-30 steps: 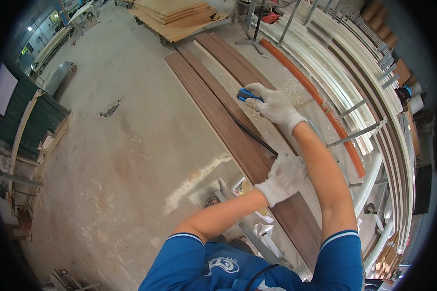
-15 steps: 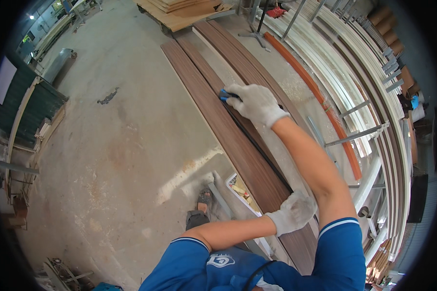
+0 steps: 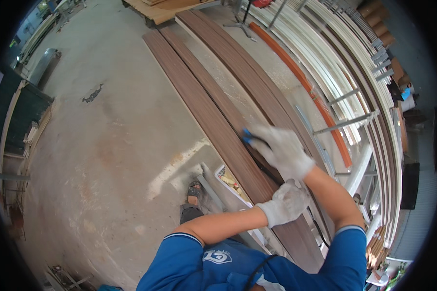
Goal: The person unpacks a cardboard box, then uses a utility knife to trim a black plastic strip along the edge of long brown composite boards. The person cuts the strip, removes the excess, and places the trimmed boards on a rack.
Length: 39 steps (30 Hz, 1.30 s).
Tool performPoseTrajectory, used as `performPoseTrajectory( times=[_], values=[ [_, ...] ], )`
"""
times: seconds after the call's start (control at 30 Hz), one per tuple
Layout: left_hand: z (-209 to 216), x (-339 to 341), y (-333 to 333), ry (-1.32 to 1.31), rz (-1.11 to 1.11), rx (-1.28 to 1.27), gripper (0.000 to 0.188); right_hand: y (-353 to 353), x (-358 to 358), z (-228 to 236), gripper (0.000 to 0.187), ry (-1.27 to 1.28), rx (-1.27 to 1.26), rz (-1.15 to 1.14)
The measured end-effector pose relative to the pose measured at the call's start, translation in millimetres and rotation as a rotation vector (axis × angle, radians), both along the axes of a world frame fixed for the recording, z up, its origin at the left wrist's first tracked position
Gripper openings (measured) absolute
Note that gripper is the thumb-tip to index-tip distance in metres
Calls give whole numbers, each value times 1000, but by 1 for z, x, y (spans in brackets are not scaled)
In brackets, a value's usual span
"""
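Right hand (image 3: 282,151), gloved, grip closed around a small blue tool (image 3: 247,137) (only its tip shows past the fingers; can't tell what kind). The tip sits on the seam where the near brown plank (image 3: 213,127) meets the next plank (image 3: 206,85), about midway along their length. Held low and flat, so pressure goes straight down into the edge.

Left hand (image 3: 287,203), gloved, grip curled loosely, holding nothing I can make out. It rests on the near plank just behind the right hand, toward the body. Reads as a brace: pins the plank so it doesn't shift under the tool.

Planks lie side by side, raised off the concrete floor (image 3: 107,145) on a support (mostly hidden), which puts the work edge at arm height. Foot in a sandal (image 3: 194,191) stands on the floor just left of the plank.

White and orange profiles (image 3: 306,82) stacked on a rack (image 3: 347,121) at right, well apart from both hands.
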State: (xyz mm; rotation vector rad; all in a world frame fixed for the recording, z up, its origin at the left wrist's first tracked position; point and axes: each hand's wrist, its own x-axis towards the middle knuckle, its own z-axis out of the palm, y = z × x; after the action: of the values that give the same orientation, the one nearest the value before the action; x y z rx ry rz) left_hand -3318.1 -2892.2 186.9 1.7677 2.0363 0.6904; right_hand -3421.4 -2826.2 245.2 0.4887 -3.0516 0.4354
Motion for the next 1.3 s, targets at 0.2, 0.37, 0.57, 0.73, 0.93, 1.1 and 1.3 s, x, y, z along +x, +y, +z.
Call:
performPoseTrajectory(
  times=[0.2,0.37,0.57,0.73,0.93,1.1,1.3],
  values=[
    [-10,8,0,113,129,210,25,-17,-65,-16,32,82,-45,25],
    [0,10,-3,172,176,193,20,15,47,10,34,-118,121,-6],
    [23,83,22,25,-33,81,18,24,105,27,32,-1,61,11],
    [-6,237,61,68,-34,284,34,29,113,14,32,-40,93,-72],
    [-55,303,76,-75,109,652,56,1,101,22,27,-12,47,-155],
    [-33,268,71,-166,-34,432,35,37,148,2,28,27,118,-33],
    [4,248,71,-194,-162,140,31,72,265,13,39,25,103,-20]
  ],
)
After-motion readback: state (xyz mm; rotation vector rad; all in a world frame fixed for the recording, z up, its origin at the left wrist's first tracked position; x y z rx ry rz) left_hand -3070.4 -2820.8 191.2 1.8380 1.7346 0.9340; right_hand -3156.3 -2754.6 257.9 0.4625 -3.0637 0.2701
